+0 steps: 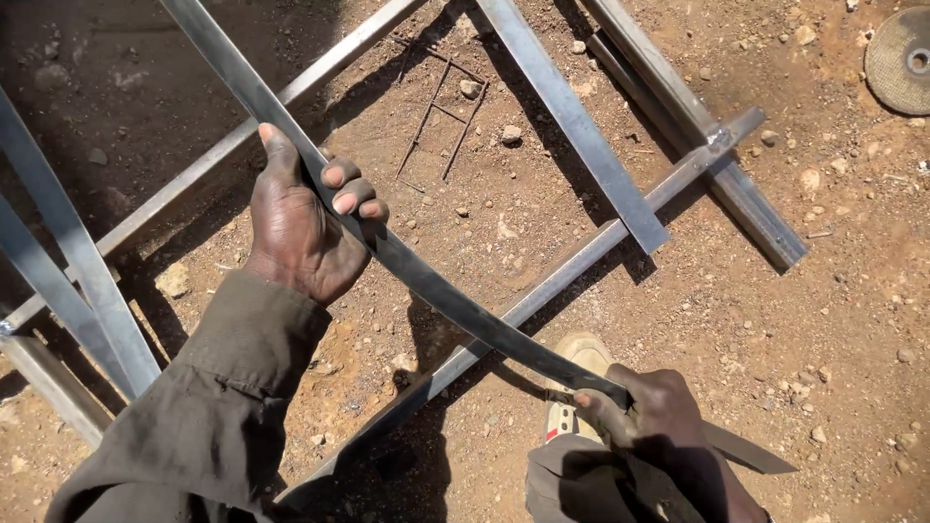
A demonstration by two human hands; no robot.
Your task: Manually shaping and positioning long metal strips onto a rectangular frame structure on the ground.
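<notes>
**rustyweld:** So what's each hand actually doing here?

**flatbar_fan:** Both are wrapped around the same long flat steel strip, which bows in a gentle curve between them. The left hand has it up high, thumb lying along the outer edge and fingers curled over the top, fully closed on the metal. The right hand is clamped shut on it lower down, near the person's knee, with a short pointed end of the strip sticking out past that fist.

**rustyweld:** And what's around the grips?

**flatbar_fan:** Right under the lower grip there's a pale shoe, partly in shadow. A square steel tube runs diagonally beneath the strip, passing below the stretch between the two hands. Beyond the upper grip the strip carries on up out of the shot. Off to the left of the left sleeve, a few more flat bars lean across. Past the right hand, far up in the corner, a round grinding disc lies on the reddish dirt ground, well apart from everything. Small bent bits of thin rod sit in the dirt beyond the left fingers.
</notes>
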